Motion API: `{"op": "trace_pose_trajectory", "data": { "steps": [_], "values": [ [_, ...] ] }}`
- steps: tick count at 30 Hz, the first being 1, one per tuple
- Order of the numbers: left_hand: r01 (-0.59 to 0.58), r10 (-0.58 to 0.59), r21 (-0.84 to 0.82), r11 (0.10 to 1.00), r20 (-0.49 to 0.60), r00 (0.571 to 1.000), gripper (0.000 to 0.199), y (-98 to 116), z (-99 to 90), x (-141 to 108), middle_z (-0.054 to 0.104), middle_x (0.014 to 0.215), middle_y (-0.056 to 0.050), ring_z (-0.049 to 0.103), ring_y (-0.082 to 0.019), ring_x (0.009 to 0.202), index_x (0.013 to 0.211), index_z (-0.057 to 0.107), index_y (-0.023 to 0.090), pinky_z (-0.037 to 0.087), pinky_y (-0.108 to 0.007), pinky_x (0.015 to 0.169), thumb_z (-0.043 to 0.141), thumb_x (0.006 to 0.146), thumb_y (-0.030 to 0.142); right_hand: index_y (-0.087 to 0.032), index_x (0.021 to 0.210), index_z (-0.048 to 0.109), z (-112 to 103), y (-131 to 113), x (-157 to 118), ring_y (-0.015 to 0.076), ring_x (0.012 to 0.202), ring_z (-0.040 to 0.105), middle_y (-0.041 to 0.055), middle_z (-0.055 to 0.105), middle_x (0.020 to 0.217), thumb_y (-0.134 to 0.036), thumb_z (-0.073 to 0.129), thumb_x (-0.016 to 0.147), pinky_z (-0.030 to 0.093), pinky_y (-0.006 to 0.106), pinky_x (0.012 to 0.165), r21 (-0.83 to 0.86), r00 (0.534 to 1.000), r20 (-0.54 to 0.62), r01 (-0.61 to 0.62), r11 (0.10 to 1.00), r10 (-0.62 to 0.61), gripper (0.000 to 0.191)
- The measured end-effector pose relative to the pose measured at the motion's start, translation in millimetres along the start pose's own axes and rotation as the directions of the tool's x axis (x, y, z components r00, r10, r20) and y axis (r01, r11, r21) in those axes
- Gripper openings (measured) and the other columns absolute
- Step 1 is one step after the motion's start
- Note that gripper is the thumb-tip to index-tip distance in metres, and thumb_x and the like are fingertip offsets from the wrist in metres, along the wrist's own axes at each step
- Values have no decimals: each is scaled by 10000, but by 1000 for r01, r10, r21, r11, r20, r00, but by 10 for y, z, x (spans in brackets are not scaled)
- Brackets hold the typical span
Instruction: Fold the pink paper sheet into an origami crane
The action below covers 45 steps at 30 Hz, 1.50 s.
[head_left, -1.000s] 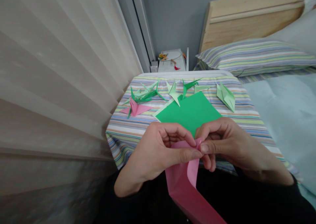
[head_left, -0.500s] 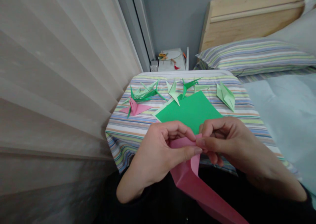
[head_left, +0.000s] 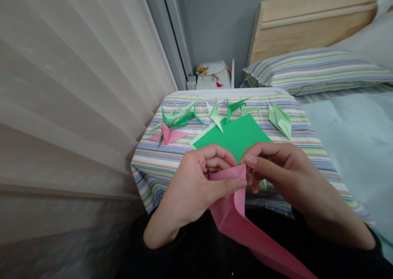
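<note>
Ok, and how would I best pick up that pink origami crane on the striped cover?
Probably pinch the pink origami crane at its folded middle, coming straight down from above. It lies on the striped cover with its thin points spread, so the thicker centre fold looks firmest and least likely to crumple.

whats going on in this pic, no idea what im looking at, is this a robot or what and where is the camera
No robot here: these are a person's own bare hands, and the pictures come from a camera worn on their head, looking forward and down, so you see roughly what they see. The left hand pinches a pink paper sheet between thumb and fingers, and the right hand has its fingers at the sheet's upper corner. Ahead, on a striped cloth, lie a green paper sheet, a pink origami figure and a pale green origami figure, among others.
</note>
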<state>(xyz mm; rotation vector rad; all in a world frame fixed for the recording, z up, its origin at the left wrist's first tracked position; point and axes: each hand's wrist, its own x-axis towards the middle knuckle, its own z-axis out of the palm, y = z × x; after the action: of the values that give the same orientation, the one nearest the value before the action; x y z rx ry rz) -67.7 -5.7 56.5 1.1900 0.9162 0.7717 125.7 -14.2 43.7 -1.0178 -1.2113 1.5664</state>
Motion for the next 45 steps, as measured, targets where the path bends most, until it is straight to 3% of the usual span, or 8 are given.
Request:
{"op": "trace_pose_trajectory", "data": {
  "steps": [9, 18, 22, 27, 29, 35, 39, 45],
  "values": [
    [20, -20, -16, 1000, -48, 999, 381, 5, 13, 6, 722, 713, 24, 624, -90, 603, 875, 670, 165, 449, -178, 555, 971, 645, 197, -184, 784, 773, 3, -34, -44, 113, 605, 643, 8, 717, 688, -376, 860, 838, 555, 193, 572, 67, 997, 65, -41, 997, 37, 217],
    [48, -48, 4, 999, -12, 999, 362, 28, 4, 2, 710, 700, 35, 607, -78, 580, 876, 678, 165, 446, -171, 542, 962, 653, 162, -178, 765, 790, -33, -22, -35, 98, 564, 646, 3, 714, 641, -337, 905, 779, 545, 171, 528, 83, 992, 87, -97, 992, 89, 196],
    [54, -54, -1, 999, 4, 999, 342, 21, 16, -8, 730, 719, 27, 649, -92, 607, 895, 679, 170, 459, -175, 561, 949, 685, 182, -184, 709, 764, 10, 6, -16, 92, 507, 599, -9, 678, 588, -329, 908, 748, 511, 187, 507, 37, 998, 16, -66, 997, 66, 209],
    [20, -20, -16, 1000, -14, 1000, 356, 1, 44, 2, 743, 744, 13, 681, -111, 635, 905, 690, 166, 475, -183, 574, 958, 672, 194, -202, 669, 749, 96, 41, -57, 86, 518, 553, -19, 652, 580, -260, 883, 742, 433, 183, 487, -98, 984, -178, 12, 995, -29, 164],
    [2, -3, -30, 1000, -37, 999, 353, -5, 48, 12, 741, 740, 16, 683, -109, 638, 901, 694, 165, 487, -183, 587, 959, 668, 191, -208, 695, 766, 112, 42, -69, 98, 545, 558, -17, 657, 591, -268, 878, 756, 434, 192, 505, -125, 977, -206, 37, 991, -62, 141],
    [-58, 53, -60, 997, -78, 996, 340, -24, 14, 47, 742, 757, 22, 684, -96, 670, 870, 722, 160, 516, -170, 630, 968, 636, 148, -210, 708, 771, 81, 20, -22, 108, 605, 565, -8, 689, 653, -311, 877, 774, 456, 205, 568, -91, 995, -94, 32, 995, -40, 160],
    [-23, 19, -96, 995, -47, 999, 333, -33, 0, 59, 746, 771, 15, 679, -98, 678, 860, 731, 158, 518, -178, 642, 971, 629, 149, -207, 719, 760, 60, 23, -6, 108, 606, 563, -6, 683, 664, -340, 875, 773, 453, 210, 571, -65, 998, -69, 6, 998, -10, 184],
    [-98, 97, -26, 995, -61, 993, 206, -26, 17, 55, 681, 675, 22, 600, -94, 609, 776, 732, 162, 476, -191, 596, 913, 743, 254, -195, 710, 730, 77, 74, -40, 123, 625, 557, 5, 668, 698, -344, 866, 766, 465, 239, 593, -88, 998, -53, -41, 995, 37, 209]
  ]
}}
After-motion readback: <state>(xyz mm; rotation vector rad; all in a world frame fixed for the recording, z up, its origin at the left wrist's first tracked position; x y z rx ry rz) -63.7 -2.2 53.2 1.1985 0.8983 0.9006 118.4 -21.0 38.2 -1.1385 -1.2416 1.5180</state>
